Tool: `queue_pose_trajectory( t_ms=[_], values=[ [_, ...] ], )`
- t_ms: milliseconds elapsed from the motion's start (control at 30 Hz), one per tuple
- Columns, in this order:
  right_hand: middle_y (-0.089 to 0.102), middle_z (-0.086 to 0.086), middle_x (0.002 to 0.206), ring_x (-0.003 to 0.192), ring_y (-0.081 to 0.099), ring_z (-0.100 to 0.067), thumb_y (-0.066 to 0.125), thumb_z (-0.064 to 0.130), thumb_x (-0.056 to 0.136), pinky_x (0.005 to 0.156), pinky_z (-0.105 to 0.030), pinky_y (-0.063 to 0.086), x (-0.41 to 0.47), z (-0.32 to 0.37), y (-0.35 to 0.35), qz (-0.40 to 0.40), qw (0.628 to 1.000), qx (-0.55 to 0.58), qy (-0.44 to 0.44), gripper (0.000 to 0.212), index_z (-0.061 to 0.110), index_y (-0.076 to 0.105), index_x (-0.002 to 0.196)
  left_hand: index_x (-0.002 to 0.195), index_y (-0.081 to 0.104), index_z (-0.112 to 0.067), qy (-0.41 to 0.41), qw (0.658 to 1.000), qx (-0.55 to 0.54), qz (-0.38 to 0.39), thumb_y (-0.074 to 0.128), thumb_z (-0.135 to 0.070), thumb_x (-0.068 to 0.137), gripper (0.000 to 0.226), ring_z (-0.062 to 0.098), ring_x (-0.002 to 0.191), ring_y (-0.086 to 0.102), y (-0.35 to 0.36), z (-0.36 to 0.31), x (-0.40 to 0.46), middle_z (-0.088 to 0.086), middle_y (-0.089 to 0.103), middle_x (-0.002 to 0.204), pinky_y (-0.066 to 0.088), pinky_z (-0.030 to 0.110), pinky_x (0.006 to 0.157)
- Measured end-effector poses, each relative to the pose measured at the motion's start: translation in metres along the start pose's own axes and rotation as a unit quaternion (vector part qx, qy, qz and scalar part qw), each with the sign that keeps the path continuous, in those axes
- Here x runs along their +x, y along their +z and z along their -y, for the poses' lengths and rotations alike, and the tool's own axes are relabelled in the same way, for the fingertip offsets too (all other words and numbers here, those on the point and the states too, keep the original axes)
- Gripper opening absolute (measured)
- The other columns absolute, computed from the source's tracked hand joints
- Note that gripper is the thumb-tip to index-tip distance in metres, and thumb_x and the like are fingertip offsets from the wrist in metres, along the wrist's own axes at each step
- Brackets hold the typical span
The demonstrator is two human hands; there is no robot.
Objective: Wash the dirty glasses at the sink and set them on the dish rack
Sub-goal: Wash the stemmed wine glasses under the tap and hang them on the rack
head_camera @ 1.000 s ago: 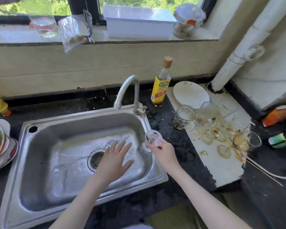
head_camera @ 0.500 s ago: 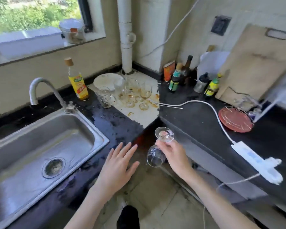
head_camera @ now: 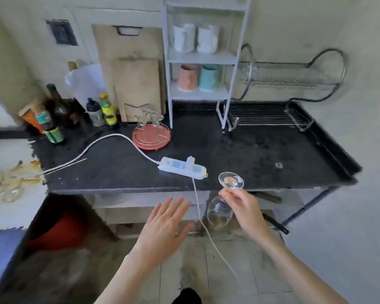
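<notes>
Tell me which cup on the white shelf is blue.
The lower-tier cup on the right, beside the pink cup; the two cups above are white.

Soft, even indoor light, rather dim, without hard shadows. Motion blur smears the whole view, worst toward the edges, far from the pinched wine glass (head_camera: 224, 200). Wide-angle distortion bends the black counter (head_camera: 261, 159) beyond the grip.

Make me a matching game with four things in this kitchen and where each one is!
Things:
1. wine glass
2. power strip
3. pink and blue cups
4. red round tray

Places:
A. on the white shelf unit
B. upside down in the right hand
C. beside the cutting boards
D. near the counter's front edge

Pairs: 1-B, 2-D, 3-A, 4-C
</notes>
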State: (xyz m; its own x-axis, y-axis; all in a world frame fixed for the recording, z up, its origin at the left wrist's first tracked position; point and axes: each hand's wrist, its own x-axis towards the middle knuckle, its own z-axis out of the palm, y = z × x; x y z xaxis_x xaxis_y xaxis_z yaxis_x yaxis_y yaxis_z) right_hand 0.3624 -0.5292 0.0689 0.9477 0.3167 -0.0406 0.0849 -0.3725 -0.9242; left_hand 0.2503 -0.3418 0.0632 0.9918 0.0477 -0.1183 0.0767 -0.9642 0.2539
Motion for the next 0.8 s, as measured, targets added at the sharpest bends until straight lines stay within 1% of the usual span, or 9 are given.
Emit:
queue_pose_trajectory(
  t_ms=[100,167,267,367,433,500,633,700,800],
  values=[
    [0.069,0.004,0.084,0.075,0.063,0.005,0.062,0.013,0.089,0.071,-0.006,0.045,0.029,-0.009,-0.043,-0.042,0.999,-0.003,0.02,0.008,0.012,0.069,0.086,0.145,0.024,-0.031,0.087,0.996,-0.011,-0.002,-0.006,-0.069,0.082,0.08,0.017,0.142,0.02,-0.001,-0.031,0.064,-0.011,0.023,0.151,0.014,0.036,0.114],
    [0.07,0.003,0.083,0.075,0.063,0.005,0.063,0.013,0.088,0.069,-0.005,0.044,0.055,-0.013,-0.068,-0.074,0.997,-0.008,0.028,0.008,0.011,0.07,0.086,0.147,0.006,-0.035,0.118,0.993,-0.028,-0.014,-0.013,-0.072,0.072,0.086,0.013,0.145,0.001,-0.002,-0.046,0.107,-0.016,0.005,0.153,-0.005,0.03,0.113],
    [0.07,0.002,0.082,0.076,0.063,-0.003,0.064,0.015,0.087,0.07,-0.009,0.045,0.094,-0.015,-0.102,-0.117,0.992,-0.017,0.041,0.008,0.012,0.071,0.085,0.147,0.011,-0.033,0.15,0.988,-0.03,-0.026,0.005,-0.065,0.084,0.071,0.016,0.145,0.004,-0.014,-0.064,0.165,-0.011,0.011,0.155,-0.004,0.029,0.112],
    [0.068,0.009,0.08,0.072,0.064,0.003,0.062,0.013,0.089,0.067,-0.006,0.045,0.131,-0.012,-0.129,-0.141,0.989,-0.016,0.043,0.009,0.012,0.071,0.088,0.143,0.033,-0.028,0.162,0.986,-0.019,-0.023,0.016,-0.058,0.085,0.068,0.023,0.14,0.027,-0.027,-0.074,0.217,-0.004,0.035,0.148,0.01,0.035,0.109],
    [0.068,0.001,0.078,0.064,0.062,0.007,0.06,0.009,0.089,0.061,-0.004,0.044,0.154,-0.012,-0.144,-0.154,0.987,-0.004,0.044,0.011,0.004,0.07,0.091,0.135,0.047,-0.025,0.16,0.987,0.016,-0.023,0.026,-0.053,0.087,0.059,0.026,0.128,0.046,-0.031,-0.078,0.248,-0.001,0.052,0.137,0.027,0.037,0.102],
    [0.068,-0.008,0.081,0.063,0.062,0.003,0.061,0.01,0.089,0.058,-0.004,0.044,0.176,-0.012,-0.158,-0.162,0.986,-0.004,0.042,0.013,0.0,0.069,0.091,0.132,0.05,-0.024,0.165,0.986,0.027,-0.019,0.029,-0.052,0.089,0.055,0.026,0.124,0.051,-0.033,-0.084,0.273,0.0,0.056,0.132,0.032,0.037,0.098],
    [0.07,-0.006,0.091,0.086,0.065,-0.014,0.061,0.017,0.089,0.073,-0.015,0.048,0.232,-0.012,-0.186,-0.152,0.988,-0.018,0.024,0.012,0.012,0.072,0.092,0.133,0.047,-0.025,0.154,0.986,0.056,-0.01,0.012,-0.054,0.096,0.059,0.024,0.123,0.051,-0.045,-0.092,0.322,0.0,0.055,0.133,0.033,0.036,0.098],
    [0.069,0.001,0.095,0.089,0.064,-0.008,0.06,0.017,0.09,0.074,-0.011,0.046,0.266,-0.007,-0.202,-0.145,0.989,-0.018,0.004,0.013,0.019,0.072,0.092,0.137,0.043,-0.024,0.144,0.988,0.059,-0.009,0.008,-0.057,0.094,0.064,0.024,0.129,0.045,-0.056,-0.098,0.35,0.001,0.048,0.139,0.028,0.036,0.101],
    [0.067,0.009,0.093,0.084,0.06,0.009,0.056,0.02,0.092,0.074,-0.006,0.044,0.324,0.008,-0.227,-0.14,0.989,-0.024,-0.043,0.013,0.023,0.069,0.091,0.148,0.015,-0.028,0.132,0.989,0.026,-0.064,0.01,-0.062,0.089,0.069,0.019,0.144,0.01,-0.074,-0.109,0.399,-0.002,0.015,0.156,0.005,0.033,0.113]
  ],
)
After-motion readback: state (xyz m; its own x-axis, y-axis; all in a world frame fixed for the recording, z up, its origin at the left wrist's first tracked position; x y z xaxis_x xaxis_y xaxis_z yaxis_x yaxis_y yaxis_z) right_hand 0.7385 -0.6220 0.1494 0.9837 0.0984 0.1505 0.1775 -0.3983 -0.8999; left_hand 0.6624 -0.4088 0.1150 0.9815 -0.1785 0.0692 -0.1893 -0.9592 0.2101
